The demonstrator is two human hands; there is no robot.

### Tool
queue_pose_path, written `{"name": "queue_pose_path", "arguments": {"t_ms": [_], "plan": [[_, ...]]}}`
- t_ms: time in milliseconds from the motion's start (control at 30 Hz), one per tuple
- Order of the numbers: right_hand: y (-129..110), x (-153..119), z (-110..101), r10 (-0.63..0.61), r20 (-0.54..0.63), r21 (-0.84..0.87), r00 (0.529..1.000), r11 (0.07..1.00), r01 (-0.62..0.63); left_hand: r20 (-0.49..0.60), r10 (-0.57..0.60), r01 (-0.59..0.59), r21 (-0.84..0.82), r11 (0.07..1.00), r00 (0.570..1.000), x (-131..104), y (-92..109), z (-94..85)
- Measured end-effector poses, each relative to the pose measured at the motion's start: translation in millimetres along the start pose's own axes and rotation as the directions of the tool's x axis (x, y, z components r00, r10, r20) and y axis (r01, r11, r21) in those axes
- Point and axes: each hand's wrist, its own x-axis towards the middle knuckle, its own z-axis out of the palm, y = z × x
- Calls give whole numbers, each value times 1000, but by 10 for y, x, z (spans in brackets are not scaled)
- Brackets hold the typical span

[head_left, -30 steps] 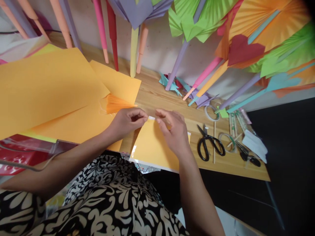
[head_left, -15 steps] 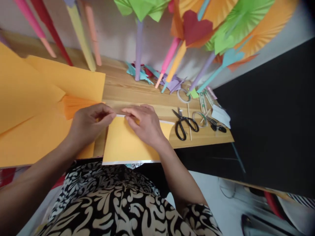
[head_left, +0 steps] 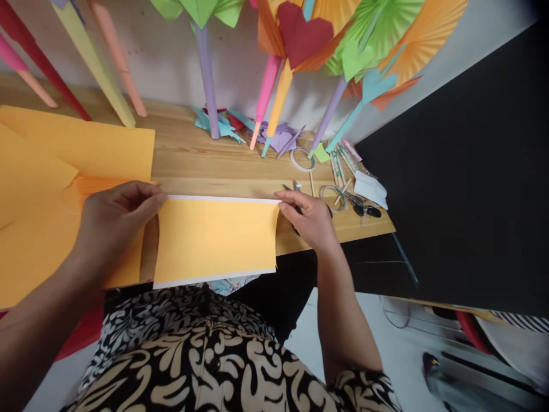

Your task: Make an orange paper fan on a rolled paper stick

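A yellow-orange sheet of paper with white strips along its far and near edges spans the space between my hands. My left hand pinches its far left corner between thumb and fingers. At the far right corner, my right hand grips the sheet the same way. The near edge hangs over the table's front edge, above my lap. Black-handled scissors lie partly hidden behind my right hand. Left of the sheet are larger orange paper sheets and a pleated orange paper piece.
Rolls of tape, paper scraps, a second pair of scissors and thin sticks lie on the wooden table. Paper fans with a red heart and rolled paper handles stand along the wall. A black panel is at the right.
My right hand has moved from the middle of the sheet's far edge to its far right corner. The view has shifted, and the sheet's right side now shows in full.
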Motion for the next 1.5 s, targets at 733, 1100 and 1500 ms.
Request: {"name": "queue_pose_path", "arguments": {"t_ms": [733, 1100, 1500], "plan": [[211, -77, 509, 260, -128, 601, 957, 788, -134, -116, 47, -47, 0, 999, 992, 7, 271, 31], [289, -23, 323, 123, -244, 458, 962, 889, 2, 22, -89, 91, -384, 919, 996, 136, 302, -38], [117, 31, 452, 220, 77, 764, 972, 613, -200, 195, -40, 135, -503, 853, 980, 232, 107, -121]]}}
